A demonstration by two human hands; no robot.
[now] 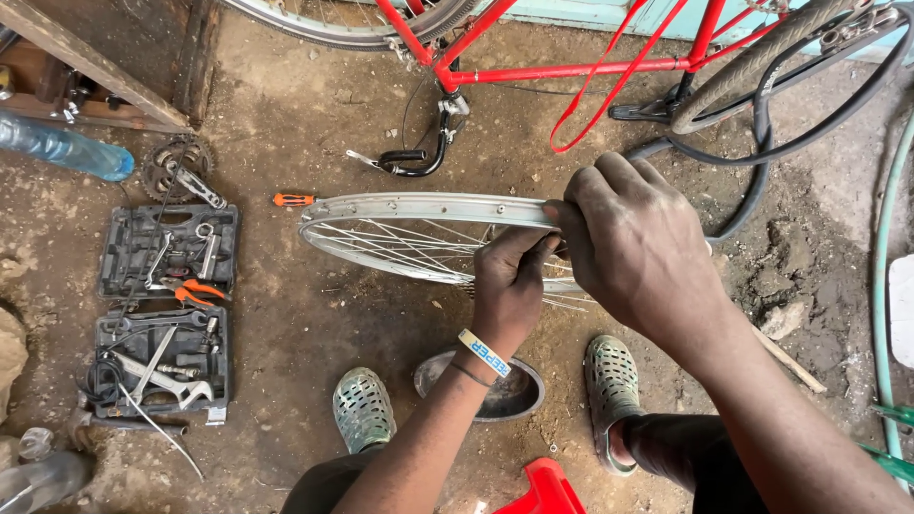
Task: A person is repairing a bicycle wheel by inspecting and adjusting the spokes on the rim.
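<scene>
A bare silver bicycle wheel rim (381,207) with thin spokes is held flat above the dirt floor in front of me. My right hand (633,243) grips the rim's near right edge from above. My left hand (509,286), with a pale wristband, reaches in under the rim among the spokes, fingers closed close to the right hand. What the left fingers pinch is hidden by the right hand.
An open black tool case (164,314) with wrenches and pliers lies at left. A red bicycle frame (571,69), tyres and black tube lie beyond the rim. An orange-handled screwdriver (293,200), chainring (176,169), blue bottle (62,148), green hose (884,238) and dark bowl (519,392) between my feet.
</scene>
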